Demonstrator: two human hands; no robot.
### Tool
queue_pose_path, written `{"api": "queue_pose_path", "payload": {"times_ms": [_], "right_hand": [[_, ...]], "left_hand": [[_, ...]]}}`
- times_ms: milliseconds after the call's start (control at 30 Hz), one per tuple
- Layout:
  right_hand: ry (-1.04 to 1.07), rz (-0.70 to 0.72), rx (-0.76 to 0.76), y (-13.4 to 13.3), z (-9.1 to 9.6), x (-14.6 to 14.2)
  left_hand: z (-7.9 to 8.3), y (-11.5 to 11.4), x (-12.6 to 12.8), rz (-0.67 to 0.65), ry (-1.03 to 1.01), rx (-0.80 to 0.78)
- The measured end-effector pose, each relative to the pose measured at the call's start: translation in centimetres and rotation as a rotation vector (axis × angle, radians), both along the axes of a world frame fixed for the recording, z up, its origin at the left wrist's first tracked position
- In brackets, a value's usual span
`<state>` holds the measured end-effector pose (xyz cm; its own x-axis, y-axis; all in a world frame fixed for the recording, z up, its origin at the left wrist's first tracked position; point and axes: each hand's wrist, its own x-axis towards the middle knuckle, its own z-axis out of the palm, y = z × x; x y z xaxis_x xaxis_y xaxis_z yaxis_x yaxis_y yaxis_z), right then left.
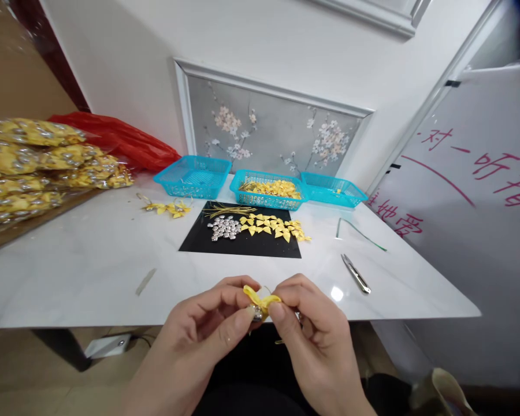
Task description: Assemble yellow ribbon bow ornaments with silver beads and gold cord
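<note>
My left hand (199, 335) and my right hand (314, 332) meet in front of the table's near edge. Both pinch a small yellow ribbon bow (260, 300) between thumb and fingers; a small silver piece shows just under it. On the black mat (238, 245) lie a cluster of silver beads (224, 227), a spread of yellow bows (273, 226) and some thin gold wires (227, 210).
Three blue baskets stand at the back: one empty-looking (193, 176), one with yellow bows (268, 189), one on the right (335, 189). Snips (355, 274) lie right of the mat. A few finished bows (169, 208) and stacked bags (34, 167) sit left. A whiteboard (468, 190) leans right.
</note>
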<state>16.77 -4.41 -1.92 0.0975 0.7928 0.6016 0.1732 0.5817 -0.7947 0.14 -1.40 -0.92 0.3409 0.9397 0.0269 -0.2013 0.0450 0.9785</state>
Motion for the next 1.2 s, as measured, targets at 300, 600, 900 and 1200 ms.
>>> {"api": "queue_pose_path", "payload": {"times_ms": [300, 600, 900, 1200], "right_hand": [[-0.044, -0.015, -0.038, -0.1, -0.3, -0.2], [-0.064, 0.046, -0.185, 0.6, -0.8, 1.0], [0.016, -0.175, -0.111, 3.1, -1.9, 1.5], [0.623, -0.191, -0.208, 5.7, -2.4, 12.0]], "left_hand": [[0.2, -0.1, -0.4, 0.094, 0.193, 0.420], [1.2, 0.2, 0.1, 0.088, 0.255, 0.280], [-0.6, 0.3, -1.3, 0.100, 0.257, 0.173], [-0.3, 1.1, -2.7, 0.020, 0.237, 0.084]]}}
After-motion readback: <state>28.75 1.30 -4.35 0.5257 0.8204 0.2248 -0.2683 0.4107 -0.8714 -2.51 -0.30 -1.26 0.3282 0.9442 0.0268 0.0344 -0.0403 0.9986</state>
